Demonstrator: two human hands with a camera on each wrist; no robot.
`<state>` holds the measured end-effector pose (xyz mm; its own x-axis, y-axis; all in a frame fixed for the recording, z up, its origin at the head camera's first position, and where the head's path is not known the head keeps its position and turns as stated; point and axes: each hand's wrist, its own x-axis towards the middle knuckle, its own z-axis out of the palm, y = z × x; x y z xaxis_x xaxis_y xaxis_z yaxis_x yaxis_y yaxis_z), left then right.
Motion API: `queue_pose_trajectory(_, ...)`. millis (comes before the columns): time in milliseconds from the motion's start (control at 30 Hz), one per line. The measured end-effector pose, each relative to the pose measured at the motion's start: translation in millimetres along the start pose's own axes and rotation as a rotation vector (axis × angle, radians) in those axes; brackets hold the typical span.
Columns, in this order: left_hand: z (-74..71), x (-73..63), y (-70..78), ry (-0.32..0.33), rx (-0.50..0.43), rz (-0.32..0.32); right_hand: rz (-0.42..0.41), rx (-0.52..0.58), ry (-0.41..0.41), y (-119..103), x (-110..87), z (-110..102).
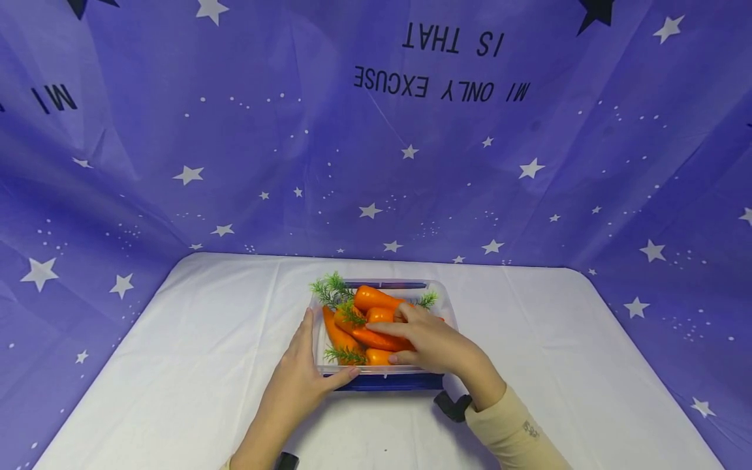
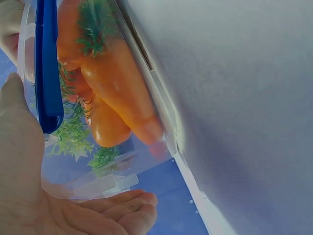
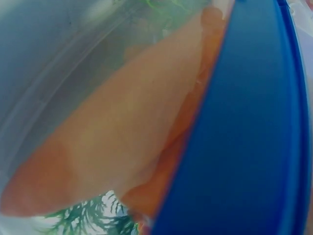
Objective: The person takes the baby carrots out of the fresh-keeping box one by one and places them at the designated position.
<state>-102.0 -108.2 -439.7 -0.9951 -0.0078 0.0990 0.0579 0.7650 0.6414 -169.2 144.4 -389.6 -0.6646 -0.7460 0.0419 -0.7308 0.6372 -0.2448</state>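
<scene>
A clear plastic box [image 1: 320, 339] with blue side latches [image 1: 384, 382] holds several orange carrots [image 1: 376, 299] with feathery green tops [image 1: 333, 290]. My left hand [image 1: 308, 365] rests around its near left corner, thumb along the front and straight fingers by the left wall. In the left wrist view, the carrots [image 2: 117, 88] show through the wall. My right hand [image 1: 429, 336] reaches in over the pile, with its fingers spread and a carrot [image 1: 378, 339] between forefinger and thumb. From the right wrist, a blue latch [image 3: 239, 127] covers much of the view and hides the fingers.
The box stands on a white cloth-covered table [image 1: 205, 339]. A purple curtain [image 1: 329, 163] with stars and lettering encloses the back and both sides. A black strap [image 1: 454, 406] hangs by the right wrist.
</scene>
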Motion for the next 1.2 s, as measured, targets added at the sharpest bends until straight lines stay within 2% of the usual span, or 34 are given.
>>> queue_pose_trajectory(233,0.0,-0.5,-1.2,0.008,0.0,0.009,-0.007,-0.02,-0.016,-1.4,3.7,0.0)
queue_pose_trajectory(500,-1.3,0.7,-1.6,-0.001,-0.001,0.003,0.022,0.031,-0.006,-7.6,15.2,6.3)
queue_pose_trajectory(900,0.5,1.0,-0.8,0.004,-0.011,0.014,0.132,0.177,-0.106,-3.5,13.3,10.9)
queue_pose_trajectory(1200,-0.1,1.0,-0.9,0.007,-0.005,0.018,0.137,0.202,-0.133,-1.6,12.9,9.6)
